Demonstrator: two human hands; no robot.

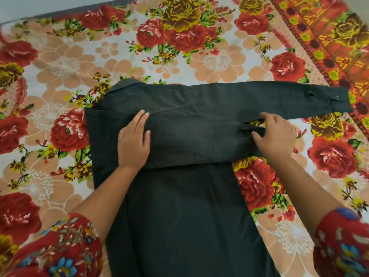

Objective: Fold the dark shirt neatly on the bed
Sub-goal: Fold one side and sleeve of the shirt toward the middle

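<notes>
Head view: I see the dark shirt laid flat on the bed, on a floral bedspread, collar at the far end and the hem running out of frame towards me. One sleeve is folded across the chest, lying left to right over the body. The other sleeve is stretched straight out to the right, its cuff resting near the patterned border with a button showing. Left grip is spread flat, fingers straight, palm down, pressing on the left end of the folded sleeve. Right grip is at the right end of that sleeve, thumb and fingers pinching the dark fabric at the shirt's right edge; a bit of bedspread shows through a gap in the cloth there. Can't tell how much fabric it has. Both forearms come in from the bottom corners in red floral sleeves.
</notes>
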